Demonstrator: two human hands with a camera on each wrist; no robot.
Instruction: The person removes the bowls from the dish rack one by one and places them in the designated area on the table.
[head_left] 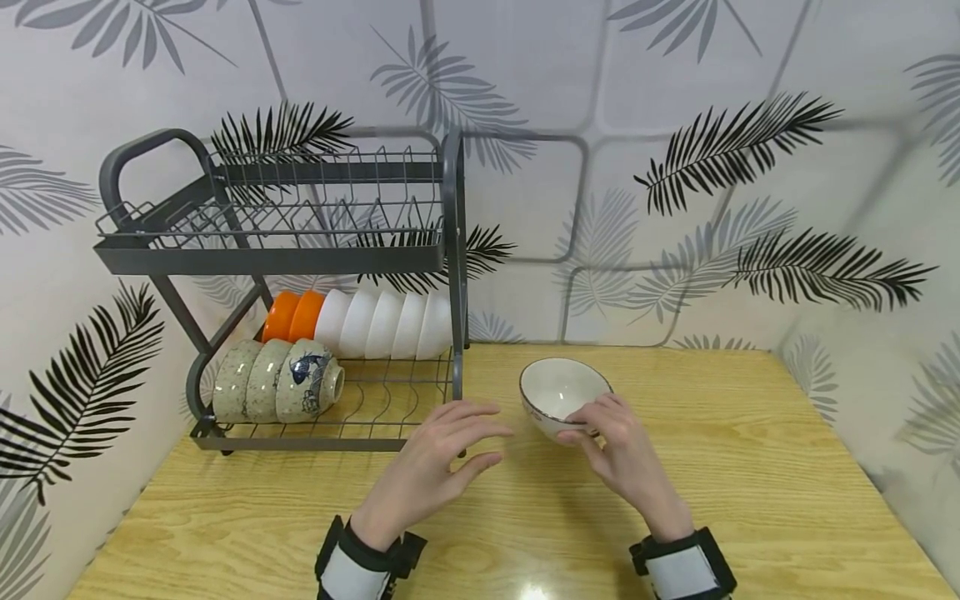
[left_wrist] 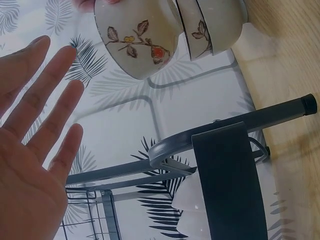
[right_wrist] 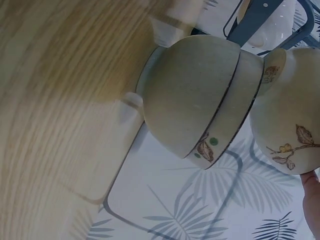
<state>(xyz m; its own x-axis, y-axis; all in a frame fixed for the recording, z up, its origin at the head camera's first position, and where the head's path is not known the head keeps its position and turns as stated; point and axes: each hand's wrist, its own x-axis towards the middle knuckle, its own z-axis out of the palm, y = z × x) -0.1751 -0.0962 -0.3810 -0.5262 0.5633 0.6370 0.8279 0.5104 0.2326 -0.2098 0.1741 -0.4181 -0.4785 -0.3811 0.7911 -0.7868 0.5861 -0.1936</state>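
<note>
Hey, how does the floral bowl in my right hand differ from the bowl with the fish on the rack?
Pattern: the floral bowl is cream with a leafy sprig; the fish bowl is speckled with a blue fish.
Pose: the floral bowl's mouth faces up; the fish bowl lies sideways.
Support: your right hand grips the floral bowl; the dish rack holds the fish bowl.
Both are round.

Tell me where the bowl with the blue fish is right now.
In the head view, the blue-fish bowl is left of centre, on the lower tier of the dish rack, in front of the orange bowls.
</note>
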